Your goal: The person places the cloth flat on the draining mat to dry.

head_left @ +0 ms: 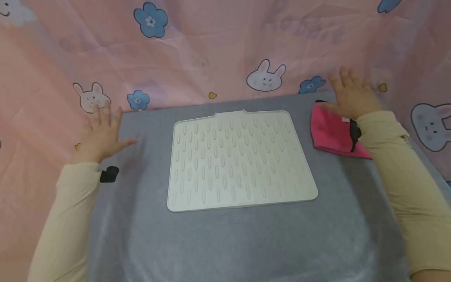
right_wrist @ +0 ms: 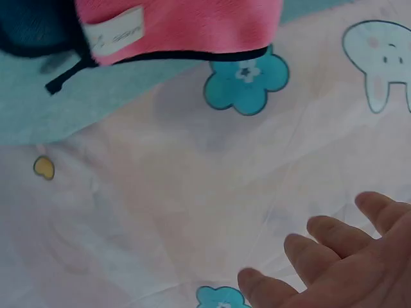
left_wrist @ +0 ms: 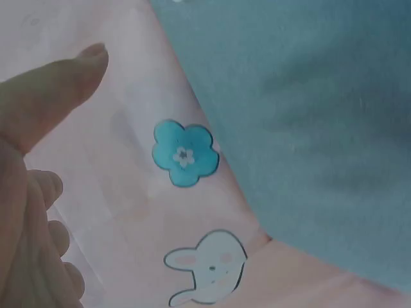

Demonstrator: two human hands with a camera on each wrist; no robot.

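My left hand point(head_left: 100, 135) is held out at the left side of the grey-covered table, fingers spread and holding nothing. In the left wrist view its thumb point(left_wrist: 67, 83) sticks out over the printed cloth. At the far right my right hand point(head_left: 354, 96) is spread too, with nothing in its grasp. It overlaps the back corner of a folded pink cloth item point(head_left: 327, 133) with black edging and a white tag. Between the hands lies a flat cream-white mat point(head_left: 236, 156) with rows of oval ridges and a notch in its far edge.
A pink curtain point(head_left: 197, 51) with rabbits and flowers rises behind the grey table cover point(head_left: 218, 243) and hangs along both sides. In the right wrist view, a dark blue part with a black cord point(right_wrist: 67, 77) shows beside the pink cloth.
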